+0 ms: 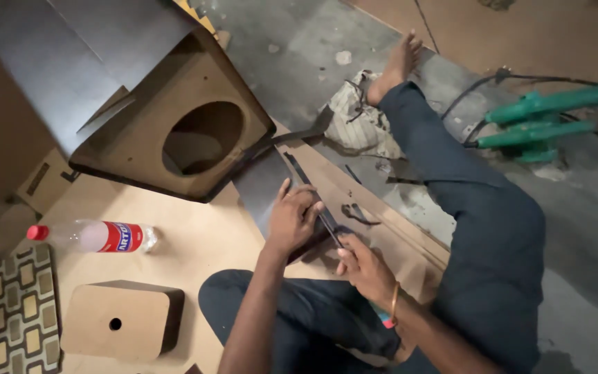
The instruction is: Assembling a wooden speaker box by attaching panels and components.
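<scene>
I sit on the floor with my legs over a brown board [195, 235]. My left hand [292, 218] presses flat on a dark grey laminate sheet [261, 183] and steadies a thin dark strip [306, 187] that runs along the sheet's edge. My right hand [365, 266] grips a small tool at the near end of that strip; the tool is mostly hidden by the fingers. A wooden box with a round hole [188, 135], partly wrapped in grey laminate, stands just beyond the sheet.
A plastic bottle with a red cap [95, 237] lies on the board at left. A small brown box with a tiny hole [122, 318] sits near my knee. Green power tools [541, 118] with cables lie at right, a crumpled cloth [358, 114] by my foot.
</scene>
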